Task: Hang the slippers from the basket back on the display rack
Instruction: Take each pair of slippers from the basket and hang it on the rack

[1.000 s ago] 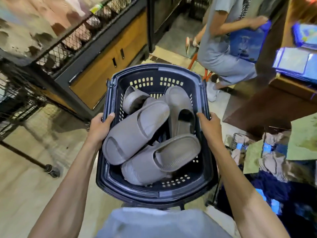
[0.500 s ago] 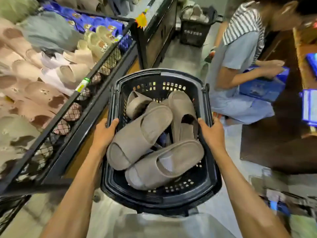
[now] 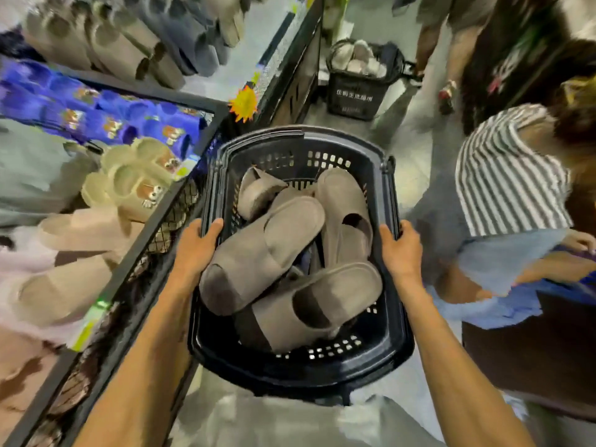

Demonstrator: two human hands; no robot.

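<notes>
shop aisle, left hand (image 3: 196,250), right hand (image 3: 401,253) gripping basket (image 3: 303,137) rim, slippers (image 3: 267,250) diagonal, overlapping

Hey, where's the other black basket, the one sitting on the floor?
Head view, upper centre: the floor basket stands in the aisle beyond the carried basket, just right of the display rack end panel.

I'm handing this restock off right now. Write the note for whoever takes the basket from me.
Hands: the left hand grips the basket's left rim, the right hand grips its right rim.
Things: the basket is held out in front of the body. At least four grey slippers are piled inside it. The display rack stands close on the left.
Done: basket brought up beside the rack.
Left: free a hand, then lift out each slipper and hang it.
</notes>
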